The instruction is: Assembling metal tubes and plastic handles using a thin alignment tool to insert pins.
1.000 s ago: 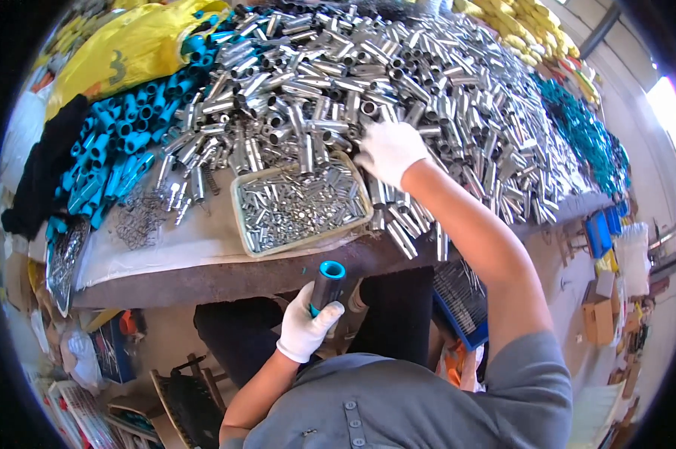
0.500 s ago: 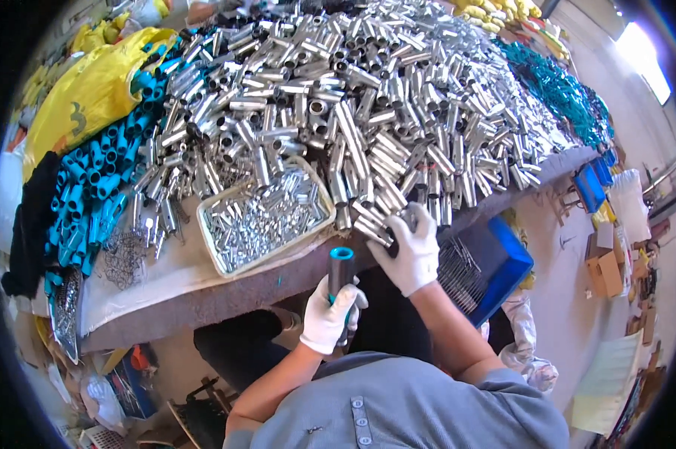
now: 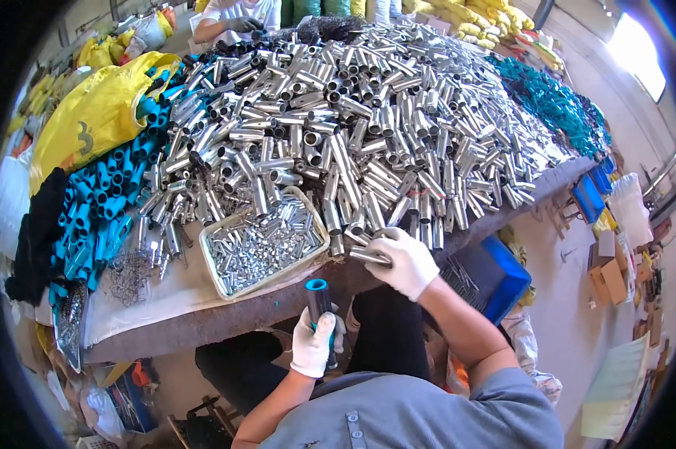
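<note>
My white-gloved left hand point(image 3: 312, 346) is wrapped round a dark tube with a teal inner rim point(image 3: 319, 301), held upright in front of the table edge. My right hand point(image 3: 404, 263), also gloved in white, grips a shiny metal tube point(image 3: 368, 257) at the near edge of the large heap of metal tubes point(image 3: 390, 127). Its fingertips are partly hidden from above. Left of that hand, a pale rectangular tray point(image 3: 325, 241) full of small metal parts lies on the table.
Teal tubes point(image 3: 98, 198) spill from a yellow sack point(image 3: 83, 123) at the left. A blue crate point(image 3: 512, 280) with thin metal pieces stands beside my right forearm. Teal pieces point(image 3: 551, 97) lie at the far right. Across the table sits another person point(image 3: 237, 19) wearing gloves.
My right hand has closed on a metal tube and drawn slightly toward me. My left hand with the dark tube has moved left and down. The view has tilted up, showing the person opposite.
</note>
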Demonstrator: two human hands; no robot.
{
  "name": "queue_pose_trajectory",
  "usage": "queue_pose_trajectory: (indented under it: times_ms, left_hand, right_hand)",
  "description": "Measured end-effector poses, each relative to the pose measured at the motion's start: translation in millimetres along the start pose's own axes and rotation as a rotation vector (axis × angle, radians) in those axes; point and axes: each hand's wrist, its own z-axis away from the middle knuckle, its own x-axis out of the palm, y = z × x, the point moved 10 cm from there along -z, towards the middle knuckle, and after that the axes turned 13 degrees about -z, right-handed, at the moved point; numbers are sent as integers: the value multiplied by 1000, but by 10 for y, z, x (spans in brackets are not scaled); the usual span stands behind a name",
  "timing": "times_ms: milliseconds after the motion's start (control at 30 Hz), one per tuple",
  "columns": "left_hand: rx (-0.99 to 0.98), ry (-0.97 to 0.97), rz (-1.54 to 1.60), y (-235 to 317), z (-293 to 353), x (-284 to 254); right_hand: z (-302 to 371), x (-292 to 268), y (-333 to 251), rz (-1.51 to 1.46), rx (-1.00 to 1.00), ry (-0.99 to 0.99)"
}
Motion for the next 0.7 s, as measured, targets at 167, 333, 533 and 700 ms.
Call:
queue_pose_trajectory:
  times_ms: [167,333,533,700]
  left_hand:
    - [15,18,-75,20,16,-92]
    - [46,-8,-44,81,31,-39]
    - [11,55,-31,-8,77,-186]
    - [7,51,-37,8,117,-200]
  right_hand:
    - [-602,-709,-43,74,12,-37]
    - [-1444,-1247,-508,626,-282,551]
    - [-1593,532,-158,747,39,-408]
    - [-1648,832,-209,741,147,-402]
